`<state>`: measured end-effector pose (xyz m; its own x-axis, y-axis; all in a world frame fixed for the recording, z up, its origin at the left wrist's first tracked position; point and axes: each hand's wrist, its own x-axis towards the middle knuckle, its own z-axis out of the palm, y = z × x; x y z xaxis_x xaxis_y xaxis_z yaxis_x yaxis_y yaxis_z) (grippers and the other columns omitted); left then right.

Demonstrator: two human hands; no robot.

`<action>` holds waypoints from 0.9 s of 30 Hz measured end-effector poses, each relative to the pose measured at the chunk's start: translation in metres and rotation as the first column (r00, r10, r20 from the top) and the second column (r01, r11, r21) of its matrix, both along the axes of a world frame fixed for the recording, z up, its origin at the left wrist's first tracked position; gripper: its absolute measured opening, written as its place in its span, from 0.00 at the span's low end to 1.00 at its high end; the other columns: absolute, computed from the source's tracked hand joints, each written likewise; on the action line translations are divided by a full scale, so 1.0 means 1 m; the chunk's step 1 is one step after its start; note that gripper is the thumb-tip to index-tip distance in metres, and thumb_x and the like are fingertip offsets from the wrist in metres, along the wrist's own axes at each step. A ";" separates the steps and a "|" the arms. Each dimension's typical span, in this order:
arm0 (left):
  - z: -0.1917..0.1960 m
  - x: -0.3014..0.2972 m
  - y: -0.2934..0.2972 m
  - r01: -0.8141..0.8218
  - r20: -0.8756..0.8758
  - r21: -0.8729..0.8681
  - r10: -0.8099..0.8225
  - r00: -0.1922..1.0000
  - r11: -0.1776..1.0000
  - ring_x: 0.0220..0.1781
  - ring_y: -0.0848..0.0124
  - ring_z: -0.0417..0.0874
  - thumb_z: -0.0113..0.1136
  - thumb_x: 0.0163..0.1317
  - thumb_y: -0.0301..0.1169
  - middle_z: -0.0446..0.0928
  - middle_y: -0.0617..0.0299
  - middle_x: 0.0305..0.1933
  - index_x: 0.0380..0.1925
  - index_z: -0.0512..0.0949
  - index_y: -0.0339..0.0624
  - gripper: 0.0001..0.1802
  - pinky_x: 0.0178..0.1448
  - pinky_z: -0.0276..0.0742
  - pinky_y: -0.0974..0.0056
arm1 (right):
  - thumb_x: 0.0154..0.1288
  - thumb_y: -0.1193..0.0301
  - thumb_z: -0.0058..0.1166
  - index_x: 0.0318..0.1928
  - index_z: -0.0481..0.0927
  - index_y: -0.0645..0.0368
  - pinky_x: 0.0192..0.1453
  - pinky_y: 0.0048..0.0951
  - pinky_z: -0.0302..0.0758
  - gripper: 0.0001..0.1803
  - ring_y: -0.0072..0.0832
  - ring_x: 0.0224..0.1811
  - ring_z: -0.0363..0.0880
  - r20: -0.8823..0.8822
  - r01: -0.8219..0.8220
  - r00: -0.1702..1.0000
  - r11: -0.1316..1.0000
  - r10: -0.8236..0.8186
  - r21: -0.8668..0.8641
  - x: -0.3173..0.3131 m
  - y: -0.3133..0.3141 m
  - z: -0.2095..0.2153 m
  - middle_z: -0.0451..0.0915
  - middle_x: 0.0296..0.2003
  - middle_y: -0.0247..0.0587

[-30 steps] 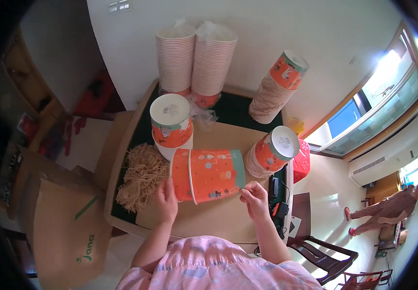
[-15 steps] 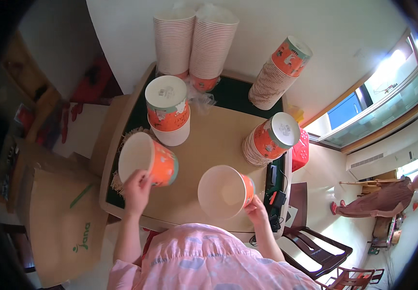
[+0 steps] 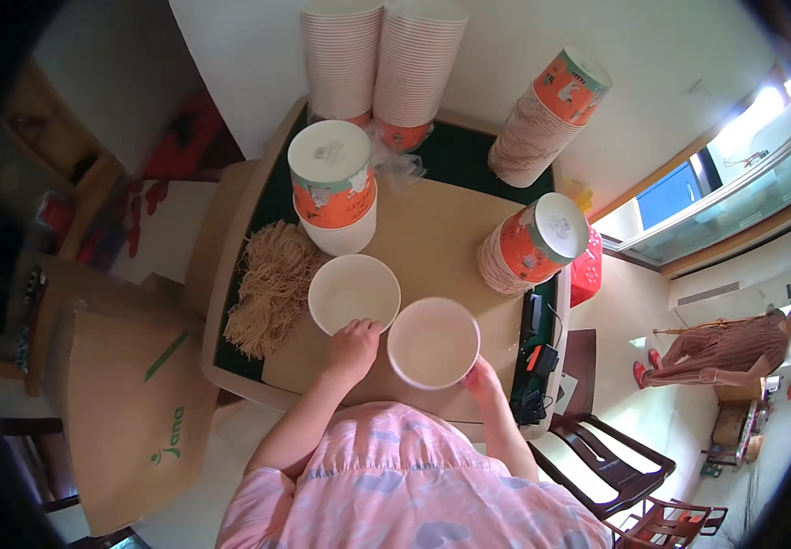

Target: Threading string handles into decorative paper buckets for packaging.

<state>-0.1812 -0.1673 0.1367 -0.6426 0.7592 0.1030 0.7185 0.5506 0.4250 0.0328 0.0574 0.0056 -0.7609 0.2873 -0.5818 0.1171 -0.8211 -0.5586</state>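
My left hand [image 3: 355, 351] has its fingers closed over the near rim of a white-lined paper bucket [image 3: 353, 285], whose open mouth faces up. Beside it, on the right, my right hand [image 3: 482, 377] grips the lower right side of a second paper bucket [image 3: 434, 342], also mouth up. Both look hollow inside, and the two rims nearly touch. Left of them lies a bundle of tan strings [image 3: 275, 288]. Just beyond, an upside-down stack of orange and green paper buckets [image 3: 331, 188] stands on the table.
Two tall nested stacks of white-rimmed buckets [image 3: 342, 64] stand at the back. Leaning bucket stacks [image 3: 531, 242] are at the right. Chargers and cables [image 3: 538, 357] line the right table edge. A cardboard box [image 3: 139, 412] is at left, a dark chair [image 3: 601, 462] at right, with another person [image 3: 734, 343] beyond.
My left hand has brought its bucket rightward and turned it mouth up, uncovering the string bundle. The right bucket has tipped more upright and moved slightly right. My view has shifted a little.
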 end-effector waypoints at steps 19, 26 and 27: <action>-0.045 -0.158 -0.114 -0.599 0.070 0.235 0.601 0.796 0.766 0.39 0.58 0.75 0.57 0.59 0.29 0.76 0.54 0.33 0.33 0.77 0.40 0.05 0.47 0.71 0.58 | 0.60 0.75 0.53 0.43 0.78 0.62 0.40 0.25 0.77 0.10 0.25 0.36 0.79 0.275 0.225 0.887 0.867 -0.371 0.445 0.009 -0.007 -0.002 0.80 0.35 0.37; -0.042 -0.192 -0.077 -0.581 -0.090 -0.023 0.577 0.812 0.814 0.38 0.56 0.76 0.61 0.54 0.32 0.78 0.55 0.32 0.30 0.79 0.38 0.09 0.48 0.72 0.59 | 0.60 0.75 0.54 0.36 0.77 0.61 0.34 0.20 0.73 0.04 0.19 0.29 0.76 0.291 0.140 0.881 0.793 -0.373 0.593 0.009 -0.002 -0.011 0.79 0.29 0.34; -0.048 -0.197 -0.078 -0.579 -0.090 -0.021 0.575 0.813 0.815 0.38 0.56 0.76 0.61 0.54 0.32 0.78 0.55 0.32 0.30 0.79 0.38 0.09 0.48 0.72 0.59 | 0.60 0.75 0.54 0.36 0.77 0.61 0.34 0.20 0.73 0.04 0.19 0.29 0.76 0.289 0.143 0.880 0.791 -0.376 0.594 0.010 -0.004 -0.011 0.79 0.29 0.34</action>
<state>-0.3786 -0.2457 0.0887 -0.9557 0.2567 0.1444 0.2918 0.8913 0.3470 0.0427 0.0537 -0.0054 -0.3660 0.7937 -0.4859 0.2386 -0.4246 -0.8734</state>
